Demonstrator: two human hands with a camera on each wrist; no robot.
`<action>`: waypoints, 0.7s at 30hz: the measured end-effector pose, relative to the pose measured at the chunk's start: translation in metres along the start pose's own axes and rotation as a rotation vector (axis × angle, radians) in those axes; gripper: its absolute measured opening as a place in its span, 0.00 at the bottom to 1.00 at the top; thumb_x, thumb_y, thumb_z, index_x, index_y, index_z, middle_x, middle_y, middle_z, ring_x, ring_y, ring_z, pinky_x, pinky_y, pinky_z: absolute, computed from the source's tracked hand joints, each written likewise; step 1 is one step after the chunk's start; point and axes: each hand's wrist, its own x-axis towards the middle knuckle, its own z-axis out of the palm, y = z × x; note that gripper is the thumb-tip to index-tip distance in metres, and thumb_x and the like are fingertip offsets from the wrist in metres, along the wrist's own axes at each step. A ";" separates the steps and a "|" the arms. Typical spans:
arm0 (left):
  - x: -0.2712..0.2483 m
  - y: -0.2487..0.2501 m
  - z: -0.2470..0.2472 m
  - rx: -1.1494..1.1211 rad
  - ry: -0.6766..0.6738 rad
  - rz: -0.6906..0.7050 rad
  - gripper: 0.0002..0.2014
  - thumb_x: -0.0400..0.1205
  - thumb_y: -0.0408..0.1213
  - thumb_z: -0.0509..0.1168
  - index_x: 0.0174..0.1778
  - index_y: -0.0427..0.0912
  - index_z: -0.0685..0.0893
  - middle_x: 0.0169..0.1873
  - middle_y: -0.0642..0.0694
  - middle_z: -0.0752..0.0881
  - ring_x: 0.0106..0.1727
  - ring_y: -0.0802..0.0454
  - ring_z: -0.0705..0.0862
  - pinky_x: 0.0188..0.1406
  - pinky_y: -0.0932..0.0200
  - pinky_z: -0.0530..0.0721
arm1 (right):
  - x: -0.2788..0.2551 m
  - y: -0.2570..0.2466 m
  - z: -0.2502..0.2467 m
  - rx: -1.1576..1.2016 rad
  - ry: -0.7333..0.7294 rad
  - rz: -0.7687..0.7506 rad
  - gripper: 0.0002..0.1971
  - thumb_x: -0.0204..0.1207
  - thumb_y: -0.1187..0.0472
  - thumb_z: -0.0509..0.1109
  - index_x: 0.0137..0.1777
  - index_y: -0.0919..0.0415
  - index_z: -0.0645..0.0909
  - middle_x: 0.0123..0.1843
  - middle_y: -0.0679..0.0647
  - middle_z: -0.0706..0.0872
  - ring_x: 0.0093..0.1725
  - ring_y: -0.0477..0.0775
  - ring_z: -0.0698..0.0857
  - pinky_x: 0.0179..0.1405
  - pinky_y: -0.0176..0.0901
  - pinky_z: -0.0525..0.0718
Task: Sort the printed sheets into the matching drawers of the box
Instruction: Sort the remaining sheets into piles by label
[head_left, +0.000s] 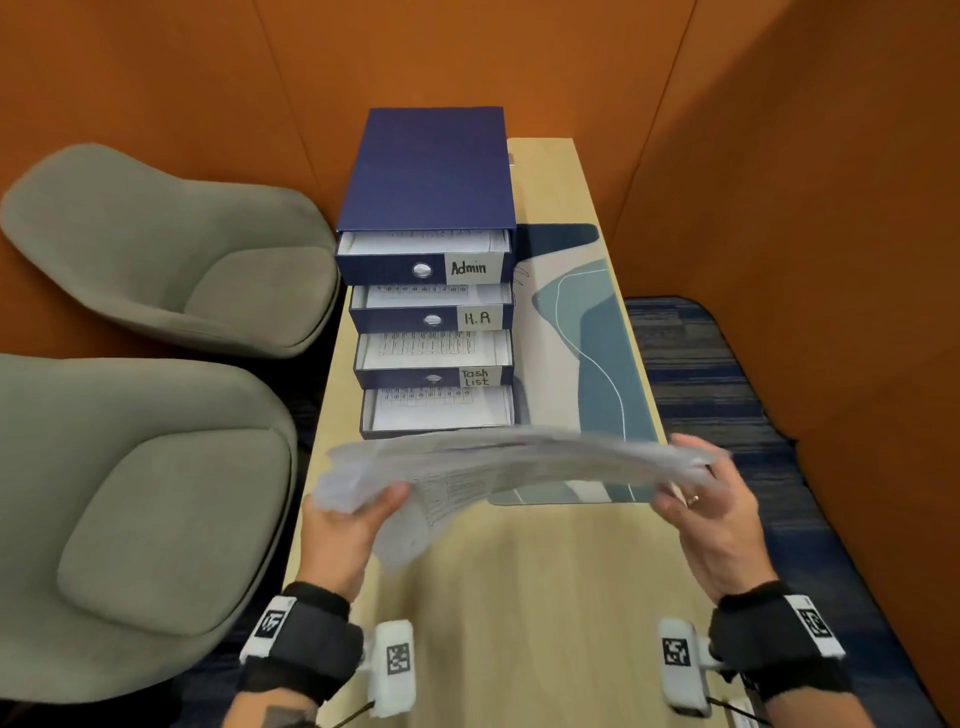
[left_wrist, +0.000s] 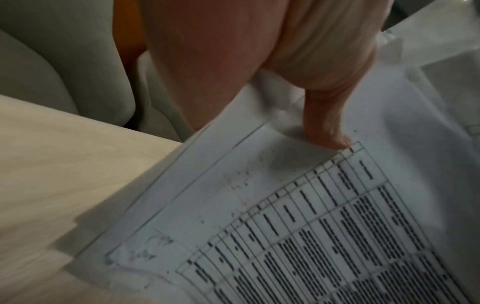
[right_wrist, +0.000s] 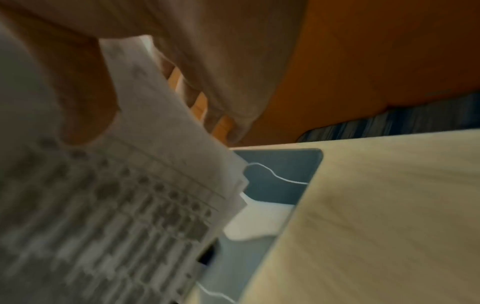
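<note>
Overhead, two grey chairs (head_left: 156, 249) stand left of the table (head_left: 545, 597); a patterned mat (head_left: 597, 364) lies right of the blue drawer box (head_left: 431, 171). Its four drawers, three labelled Admin (head_left: 470, 267), H.R (head_left: 478, 318) and Task List (head_left: 475, 376), are pulled out stepwise, each holding printed pages. The stack of printed sheets (head_left: 498, 462) is held above the table, hiding the front of the bottom drawer (head_left: 436, 413).

At the left wrist, the left hand (left_wrist: 272, 67) pinches the stack, thumb on top.

At the right wrist, the right hand (right_wrist: 161, 67) clamps the stack's other end; blurred.
</note>
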 end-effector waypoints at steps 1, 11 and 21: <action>0.002 -0.002 -0.002 -0.017 -0.019 -0.009 0.22 0.68 0.27 0.79 0.59 0.41 0.88 0.53 0.45 0.95 0.54 0.52 0.93 0.51 0.62 0.91 | 0.000 0.004 0.003 -0.096 -0.025 -0.001 0.29 0.69 0.83 0.76 0.70 0.64 0.82 0.67 0.58 0.88 0.65 0.55 0.88 0.55 0.50 0.92; 0.006 -0.006 -0.002 0.074 -0.089 -0.020 0.38 0.55 0.48 0.92 0.61 0.43 0.89 0.53 0.50 0.95 0.54 0.56 0.93 0.49 0.62 0.91 | 0.003 0.025 0.014 -0.053 0.175 0.069 0.16 0.66 0.71 0.83 0.49 0.52 0.94 0.55 0.62 0.94 0.55 0.61 0.91 0.60 0.59 0.88; 0.008 -0.039 0.021 0.233 0.033 -0.108 0.16 0.70 0.29 0.85 0.49 0.47 0.92 0.41 0.52 0.94 0.46 0.54 0.91 0.41 0.63 0.88 | 0.005 0.041 0.015 -0.301 0.161 0.051 0.15 0.70 0.79 0.80 0.45 0.57 0.93 0.40 0.51 0.95 0.44 0.59 0.90 0.44 0.41 0.89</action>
